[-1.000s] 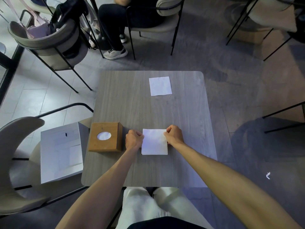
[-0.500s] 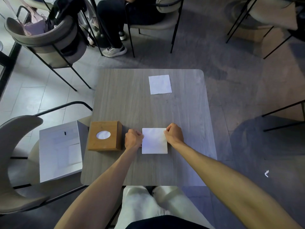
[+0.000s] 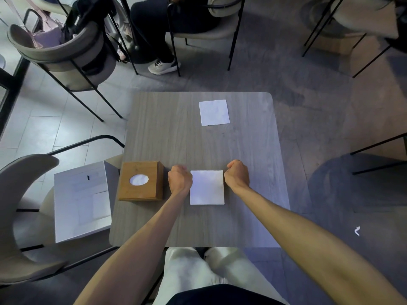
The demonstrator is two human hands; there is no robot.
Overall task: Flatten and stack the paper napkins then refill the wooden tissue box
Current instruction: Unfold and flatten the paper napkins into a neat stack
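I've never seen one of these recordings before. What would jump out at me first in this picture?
Probably the two bare hands, the left hand and right hand, curled into fists on either side of a white napkin near the front of the grey table. Just left of them sits a wooden tissue box with an oval opening. A second napkin lies alone at the far end.

We seem to be in a café: small table [image 3: 198, 150], cushioned chairs [image 3: 63, 56] around, another seated person [image 3: 163, 23] nearby.
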